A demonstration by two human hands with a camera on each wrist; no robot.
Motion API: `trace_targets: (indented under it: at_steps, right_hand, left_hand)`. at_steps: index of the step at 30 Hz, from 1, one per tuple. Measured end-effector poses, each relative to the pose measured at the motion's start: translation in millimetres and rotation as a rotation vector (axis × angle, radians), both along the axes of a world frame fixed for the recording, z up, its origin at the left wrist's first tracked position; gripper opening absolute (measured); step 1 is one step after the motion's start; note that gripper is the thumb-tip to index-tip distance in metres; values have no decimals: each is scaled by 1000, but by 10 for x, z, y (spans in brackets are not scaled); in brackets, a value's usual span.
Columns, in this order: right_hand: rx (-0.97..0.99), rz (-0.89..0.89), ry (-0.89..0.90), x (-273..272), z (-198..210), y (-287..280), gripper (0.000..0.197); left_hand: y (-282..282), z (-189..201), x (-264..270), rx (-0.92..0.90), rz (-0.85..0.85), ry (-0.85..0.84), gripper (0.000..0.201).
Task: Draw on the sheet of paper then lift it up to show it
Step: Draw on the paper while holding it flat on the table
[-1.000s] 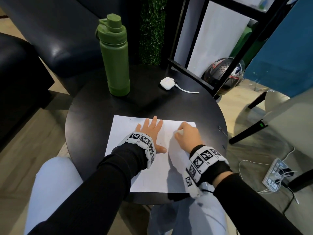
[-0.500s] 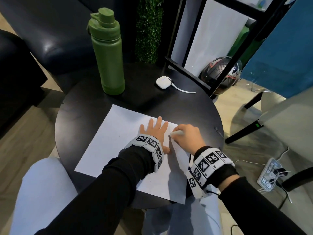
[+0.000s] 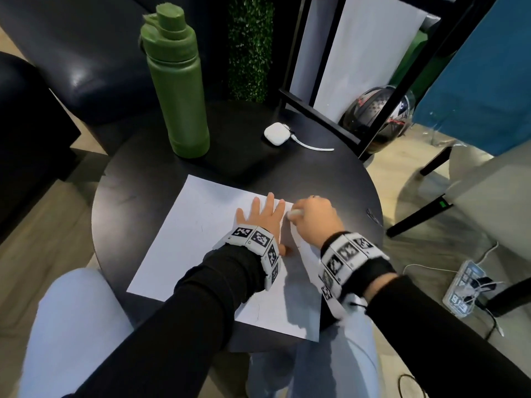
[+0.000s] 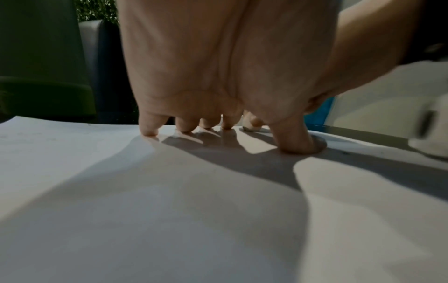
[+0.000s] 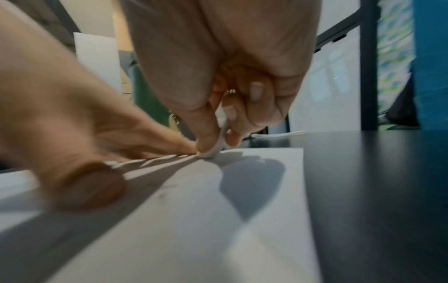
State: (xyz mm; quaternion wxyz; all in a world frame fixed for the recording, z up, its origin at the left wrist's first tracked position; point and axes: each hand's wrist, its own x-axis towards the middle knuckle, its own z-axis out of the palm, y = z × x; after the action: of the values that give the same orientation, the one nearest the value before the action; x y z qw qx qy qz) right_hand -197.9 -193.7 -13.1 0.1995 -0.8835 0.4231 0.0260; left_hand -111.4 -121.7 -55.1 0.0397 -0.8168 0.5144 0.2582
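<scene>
A white sheet of paper [image 3: 198, 242] lies skewed on the round black table [image 3: 138, 182], its near corner hanging over the table's front edge. My left hand [image 3: 263, 216] rests flat on the sheet with fingers spread, pressing it down; its fingertips [image 4: 150, 131] touch the paper [image 4: 121, 191]. My right hand [image 3: 314, 221] is curled round a white pen [image 3: 294, 213] just right of the left fingers. In the right wrist view the pen [image 5: 218, 145] is pinched between thumb and fingers, its tip on the paper [image 5: 194, 229]. Faint marks show near the left thumb.
A tall green bottle [image 3: 178, 90] stands at the back left of the table. A white earbud case [image 3: 276, 133] with a cable lies at the back. A black frame [image 3: 316, 110] and a helmet [image 3: 373, 116] stand behind. My knees sit under the front edge.
The sheet has turned clockwise and slid left, its near corner now over the table edge. Both hands stayed together on it; the right hand holds the pen beside the left fingers.
</scene>
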Motion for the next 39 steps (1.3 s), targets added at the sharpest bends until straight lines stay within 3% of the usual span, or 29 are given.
trace_targets:
  at_steps: [9, 15, 19, 23, 29, 35, 39]
  right_hand:
    - [218, 17, -26, -190, -17, 212, 21]
    - [111, -98, -61, 59, -8, -106, 22]
    - [172, -24, -120, -172, -96, 92, 21]
    - [191, 45, -42, -250, -121, 112, 19]
    - [95, -113, -69, 78, -55, -93, 19]
    - [212, 119, -78, -340, -46, 195, 20]
    - [112, 228, -40, -389, -24, 90, 23]
  left_hand:
    - [11, 31, -12, -1, -5, -6, 88]
    - [16, 30, -10, 22, -16, -2, 103]
    - [6, 6, -12, 5, -19, -13, 98]
    - [20, 0, -10, 5, -22, -15, 95]
    - [8, 2, -11, 21, -7, -3, 101]
    - [16, -27, -14, -15, -12, -8, 92]
    - [33, -28, -66, -24, -1, 2, 93]
